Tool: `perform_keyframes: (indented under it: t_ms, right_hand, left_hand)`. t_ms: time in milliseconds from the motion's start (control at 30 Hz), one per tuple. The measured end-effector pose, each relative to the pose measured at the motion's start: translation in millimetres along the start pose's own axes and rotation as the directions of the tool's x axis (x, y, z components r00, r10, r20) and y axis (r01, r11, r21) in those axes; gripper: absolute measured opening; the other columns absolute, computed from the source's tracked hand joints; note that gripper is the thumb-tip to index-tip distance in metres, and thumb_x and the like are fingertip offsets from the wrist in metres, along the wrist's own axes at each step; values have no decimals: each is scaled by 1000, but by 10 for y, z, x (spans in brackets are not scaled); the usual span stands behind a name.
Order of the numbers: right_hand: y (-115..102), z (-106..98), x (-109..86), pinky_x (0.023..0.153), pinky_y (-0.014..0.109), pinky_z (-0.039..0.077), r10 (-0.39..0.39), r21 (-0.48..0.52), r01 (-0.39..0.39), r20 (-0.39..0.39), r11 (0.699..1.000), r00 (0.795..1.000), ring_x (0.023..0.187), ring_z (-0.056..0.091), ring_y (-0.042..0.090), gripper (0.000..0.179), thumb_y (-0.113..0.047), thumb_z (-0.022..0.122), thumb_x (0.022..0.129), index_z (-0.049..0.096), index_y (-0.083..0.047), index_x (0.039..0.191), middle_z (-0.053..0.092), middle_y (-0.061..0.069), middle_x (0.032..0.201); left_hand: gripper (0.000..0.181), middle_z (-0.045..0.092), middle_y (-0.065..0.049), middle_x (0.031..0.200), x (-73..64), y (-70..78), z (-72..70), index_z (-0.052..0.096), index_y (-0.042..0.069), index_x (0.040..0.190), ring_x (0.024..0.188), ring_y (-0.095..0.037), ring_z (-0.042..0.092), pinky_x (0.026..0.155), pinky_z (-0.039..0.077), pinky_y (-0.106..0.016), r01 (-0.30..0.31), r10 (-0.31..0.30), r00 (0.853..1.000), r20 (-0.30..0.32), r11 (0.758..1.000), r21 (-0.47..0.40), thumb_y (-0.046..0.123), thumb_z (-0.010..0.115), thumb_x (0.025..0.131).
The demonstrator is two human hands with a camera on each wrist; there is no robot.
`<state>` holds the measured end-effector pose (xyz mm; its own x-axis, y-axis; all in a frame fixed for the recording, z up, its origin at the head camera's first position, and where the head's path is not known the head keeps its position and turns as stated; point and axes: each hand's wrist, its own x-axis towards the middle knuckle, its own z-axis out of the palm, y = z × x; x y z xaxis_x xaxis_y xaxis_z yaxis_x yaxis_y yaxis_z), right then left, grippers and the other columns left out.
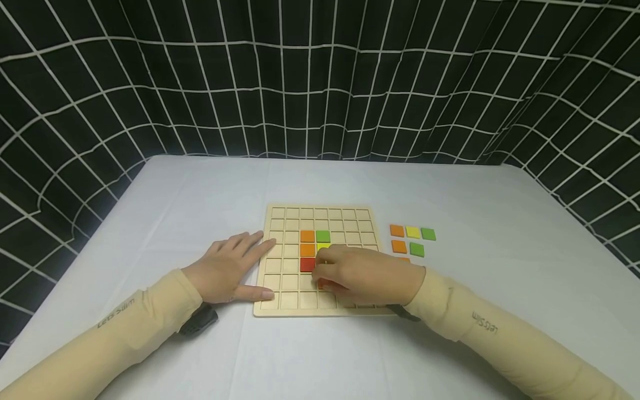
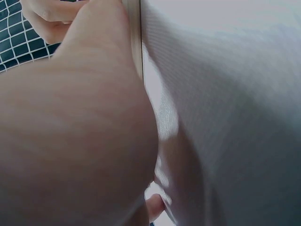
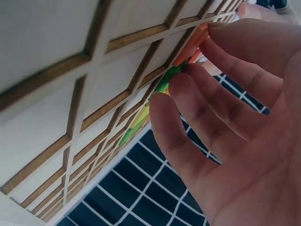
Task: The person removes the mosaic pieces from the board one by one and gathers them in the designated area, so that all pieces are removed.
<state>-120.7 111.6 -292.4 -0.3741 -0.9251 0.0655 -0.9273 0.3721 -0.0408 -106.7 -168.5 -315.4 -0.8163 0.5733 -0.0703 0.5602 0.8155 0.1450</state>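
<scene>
A wooden grid board (image 1: pixel 289 300) lies on the table. Its middle cells hold orange (image 1: pixel 307 236), green (image 1: pixel 323 236), yellow (image 1: pixel 324 245) and red (image 1: pixel 307 265) square tiles. With fingers spread, my left hand (image 1: pixel 220 272) rests on the board's left edge. My right hand (image 1: pixel 367 272) reaches over the board and pinches an orange tile (image 3: pixel 192 46) between thumb and fingertips, low against the grid. Just beyond that tile a green tile (image 3: pixel 169 79) shows in the right wrist view. The right hand covers part of the board in the head view.
Right of the board lie several loose tiles: orange (image 1: pixel 396 230), yellow (image 1: pixel 412 232) and green (image 1: pixel 428 234) among them, one partly hidden by the right hand. A white cloth (image 1: pixel 200 189) covers the table. A black curtain with white grid lines (image 1: pixel 320 78) hangs behind.
</scene>
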Motion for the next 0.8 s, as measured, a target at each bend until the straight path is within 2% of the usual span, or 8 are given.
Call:
perform_keyframes:
  t_ms: [400,800]
  right_hand:
    - [-1,-21,-11,75,19,46,-61,-39,60,-7,997,998,82,51,8,15,-18,65,90,69,-21,104,57,-8,91]
    - [17,-7,-55,78,19,49,-50,-29,49,-41,998,998,84,54,6,11,-18,62,92,66,-22,101,59,-11,92]
  left_hand:
    - [94,32,-21,150,0,-1,-3,28,11,150,134,-43,34,98,35,-60,4,-4,1000,0,1000,3,73,49,83]
    - [94,32,-21,150,1,1,5,28,12,150,134,-43,34,97,36,-60,1,-1,1000,-8,1000,5,73,50,83]
